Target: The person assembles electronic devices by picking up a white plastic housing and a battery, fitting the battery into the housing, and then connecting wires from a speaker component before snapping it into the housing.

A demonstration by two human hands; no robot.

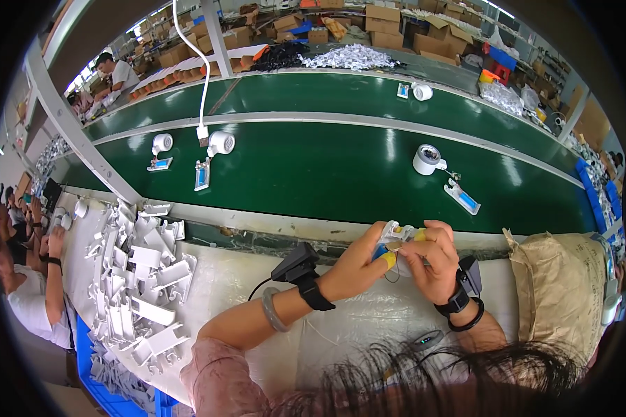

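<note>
Head view: the left hand (358,264) and right hand (432,264) pinch a small white plastic housing (394,229) between bent fingers, near the pale film-covered worktable's (222,278) far edge; angled white plastic pieces (146,257) heap toward its left edge.

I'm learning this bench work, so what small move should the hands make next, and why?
Perhaps gather up the thin wire with the right hand: it dangles below the white plastic part and might snag, while the left hand grips that part.
</note>
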